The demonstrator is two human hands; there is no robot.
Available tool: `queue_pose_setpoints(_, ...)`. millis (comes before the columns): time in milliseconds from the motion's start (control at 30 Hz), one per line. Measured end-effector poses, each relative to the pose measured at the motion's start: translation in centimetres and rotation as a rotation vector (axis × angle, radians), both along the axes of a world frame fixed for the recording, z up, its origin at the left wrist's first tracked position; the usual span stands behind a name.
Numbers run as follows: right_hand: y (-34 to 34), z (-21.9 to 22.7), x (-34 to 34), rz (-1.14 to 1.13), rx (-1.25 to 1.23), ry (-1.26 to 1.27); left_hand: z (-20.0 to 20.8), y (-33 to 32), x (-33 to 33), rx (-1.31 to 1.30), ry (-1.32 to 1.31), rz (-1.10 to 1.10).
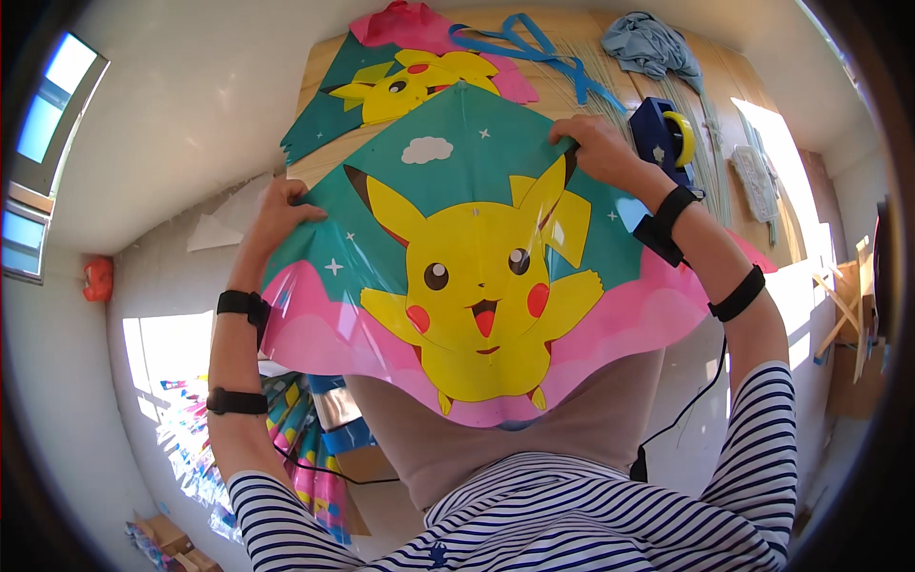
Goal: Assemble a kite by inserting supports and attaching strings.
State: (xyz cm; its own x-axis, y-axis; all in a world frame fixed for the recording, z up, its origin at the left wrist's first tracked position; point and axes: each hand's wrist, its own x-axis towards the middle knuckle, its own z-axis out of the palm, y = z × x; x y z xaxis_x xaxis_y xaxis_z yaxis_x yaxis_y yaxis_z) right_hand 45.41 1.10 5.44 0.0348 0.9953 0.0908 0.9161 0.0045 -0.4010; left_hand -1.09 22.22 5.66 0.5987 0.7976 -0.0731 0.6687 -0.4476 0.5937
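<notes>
A diamond-shaped kite (443, 176) of thin glossy sheet is spread in front of my body, over the table's near edge and my lap. Its top is green with a white cloud and small stars, its wavy lower part pink, with a large yellow cartoon animal in the middle. My left hand (284, 212) pinches the left edge between thumb and fingers. Higher up, at the right slanting edge, my right hand (602, 151) grips the sheet, fingers curled over it. The kite's back is hidden.
On the wooden table (736, 81) lie another printed kite sheet (386, 100), blue ribbon (548, 59), a grey-blue cloth (652, 46), thin rods (711, 138) and a clear packet (756, 186). A blue tape dispenser (648, 133) stands near my right hand. Colourful folded kites (310, 458) are at lower left.
</notes>
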Motion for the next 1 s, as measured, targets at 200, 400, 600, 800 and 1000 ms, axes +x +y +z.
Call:
queue_pose_setpoints(200, 3.3, -4.0, 0.3, 0.013, -0.029, 0.032, -3.6, 1.8, -1.9, -0.091, -0.062, 0.070)
queue_pose_setpoints(400, 4.1, -4.8, -0.2, -0.090, 0.024, -0.229, -4.5, 0.3, -2.0, 0.434, 0.409, 0.133)
queue_pose_setpoints(600, -3.0, -6.2, -7.0, -0.015, 0.253, -0.230, -5.7, -10.3, 4.4, 0.396, 0.137, -0.056)
queue_pose_setpoints(800, -10.7, -10.6, -8.7, -0.236, 0.063, -0.216, -7.2, -18.8, 6.9, 0.163, 0.239, -0.123)
queue_pose_setpoints(1000, -17.2, -10.3, -6.2, -0.406, -0.064, -0.297, -6.9, -19.0, 6.8, 0.160, 0.242, -0.125)
